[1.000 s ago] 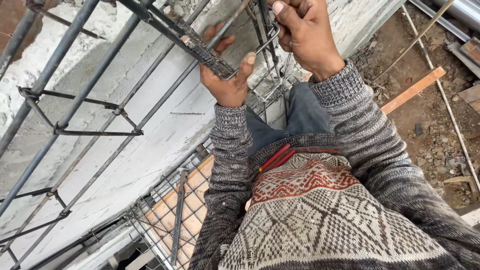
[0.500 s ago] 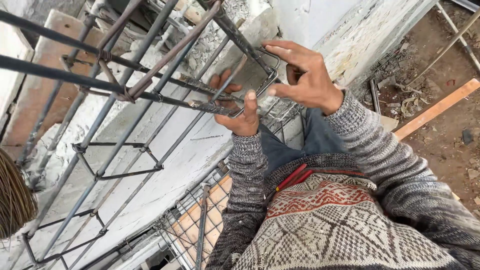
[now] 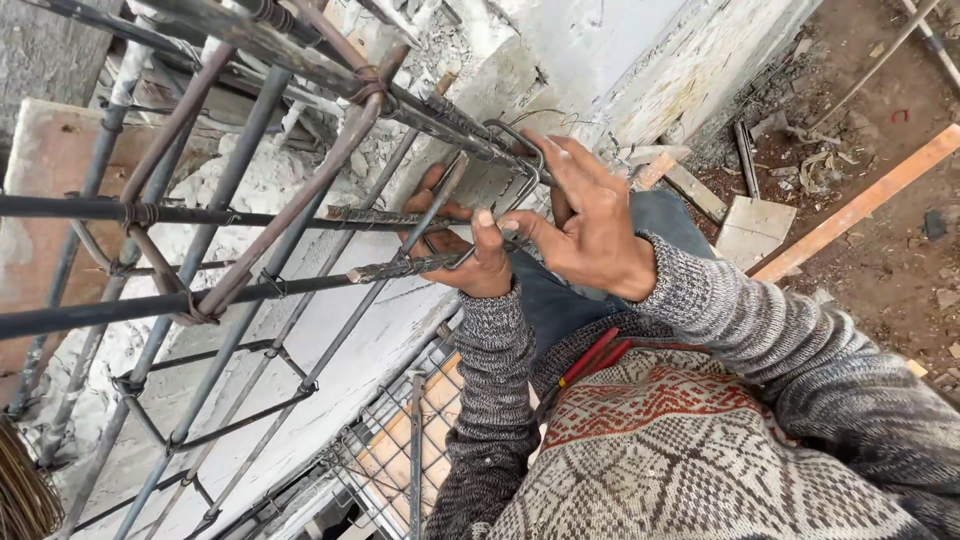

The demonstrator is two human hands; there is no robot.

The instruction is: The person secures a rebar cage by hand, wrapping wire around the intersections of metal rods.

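A cage of steel reinforcing bars (image 3: 250,290) runs across the left and middle of the head view, tied with thin wire. My left hand (image 3: 462,252) grips a ribbed bar of the cage from below, thumb up. My right hand (image 3: 590,225) pinches a bent steel stirrup (image 3: 515,150) that wraps the bars, its fingers curled around the rounded corner. Both hands meet at the same joint of the cage. I wear a grey patterned knit sweater (image 3: 700,440).
A rough white concrete wall (image 3: 620,60) stands behind the cage. An orange wooden plank (image 3: 860,200) and scrap boards (image 3: 755,225) lie on the dirt ground at right. A wire mesh panel (image 3: 400,460) sits below. A coil of brown binding wire (image 3: 20,500) is at the lower left.
The view has tilted and drawn closer to the cage. My right hand has come down from above the bars and now pinches the stirrup corner; my left hand still holds the bar.
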